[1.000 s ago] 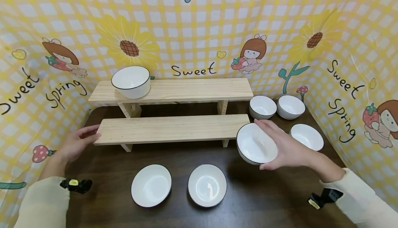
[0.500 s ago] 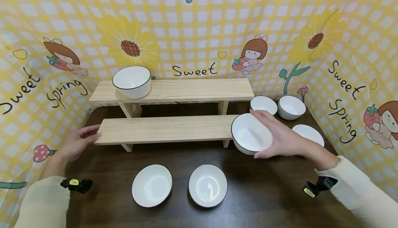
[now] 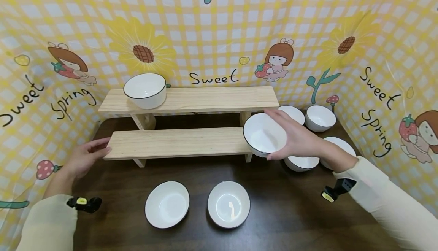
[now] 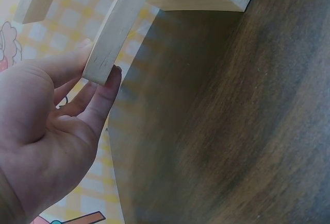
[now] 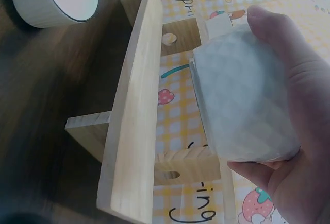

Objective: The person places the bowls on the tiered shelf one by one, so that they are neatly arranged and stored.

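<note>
My right hand [image 3: 295, 137] grips a white bowl [image 3: 263, 135] with a dark rim, thumb on one side and fingers on the other. The bowl is over the right end of the lower wooden shelf board [image 3: 178, 142]. In the right wrist view the bowl's patterned outer wall [image 5: 242, 95] is apart from the board [image 5: 136, 116]. My left hand [image 3: 83, 158] pinches the left end of that board; in the left wrist view thumb and fingers lie on either side of its end [image 4: 111, 54]. Another white bowl [image 3: 145, 91] sits at the left on the upper board [image 3: 212, 99].
Two white bowls, one on the left [image 3: 167, 204] and one on the right [image 3: 228, 204], stand on the dark table [image 3: 273, 220] before the shelf. Several more, such as a small bowl [image 3: 320, 118], stand to its right, partly behind my right arm. Yellow checked cloth [image 3: 212, 34] surrounds the table.
My right hand has carried the bowl left and farther back, from beside the lower board's right end to above it. My left hand stays at the board's left end.
</note>
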`<state>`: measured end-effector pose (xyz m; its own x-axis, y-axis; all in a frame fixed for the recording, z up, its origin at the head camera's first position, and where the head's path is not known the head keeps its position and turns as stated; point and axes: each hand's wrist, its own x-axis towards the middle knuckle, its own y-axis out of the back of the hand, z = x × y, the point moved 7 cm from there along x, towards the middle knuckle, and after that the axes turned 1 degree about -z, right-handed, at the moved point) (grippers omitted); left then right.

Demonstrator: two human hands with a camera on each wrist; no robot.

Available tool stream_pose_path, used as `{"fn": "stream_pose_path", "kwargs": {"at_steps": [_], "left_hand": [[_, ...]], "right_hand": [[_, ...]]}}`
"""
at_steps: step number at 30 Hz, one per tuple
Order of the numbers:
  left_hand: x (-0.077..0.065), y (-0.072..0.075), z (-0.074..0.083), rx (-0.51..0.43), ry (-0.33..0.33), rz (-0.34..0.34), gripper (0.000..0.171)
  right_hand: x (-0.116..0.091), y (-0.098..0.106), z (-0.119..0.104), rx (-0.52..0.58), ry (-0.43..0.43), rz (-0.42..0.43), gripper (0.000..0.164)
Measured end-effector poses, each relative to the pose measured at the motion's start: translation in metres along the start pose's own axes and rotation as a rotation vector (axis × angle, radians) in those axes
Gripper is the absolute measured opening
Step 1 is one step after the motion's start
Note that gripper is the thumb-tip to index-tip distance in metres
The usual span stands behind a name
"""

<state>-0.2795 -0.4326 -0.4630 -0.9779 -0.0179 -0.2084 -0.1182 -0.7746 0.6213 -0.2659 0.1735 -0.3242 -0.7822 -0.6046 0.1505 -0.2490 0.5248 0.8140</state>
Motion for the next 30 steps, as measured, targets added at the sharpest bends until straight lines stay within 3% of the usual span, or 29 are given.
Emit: {"fn": "stream_pose_path", "kwargs": {"at_steps": [12, 23, 30], "left_hand": [[0.000, 0.000, 0.004, -0.002, -0.013, -0.002, 0.076], [0.001, 0.000, 0.001, -0.020, -0.019, 0.017, 0.076], [0.001, -0.001, 0.001, -0.016, -0.002, -0.006, 0.077]], "right_hand": [[0.027, -0.001, -0.003, 0.009, -0.012, 0.042, 0.120], [0.051, -0.001, -0.010, 0.030, -0.038, 0.027, 0.122], [0.065, -0.002, -0.019, 0.056, -0.036, 0.034, 0.122]]}}
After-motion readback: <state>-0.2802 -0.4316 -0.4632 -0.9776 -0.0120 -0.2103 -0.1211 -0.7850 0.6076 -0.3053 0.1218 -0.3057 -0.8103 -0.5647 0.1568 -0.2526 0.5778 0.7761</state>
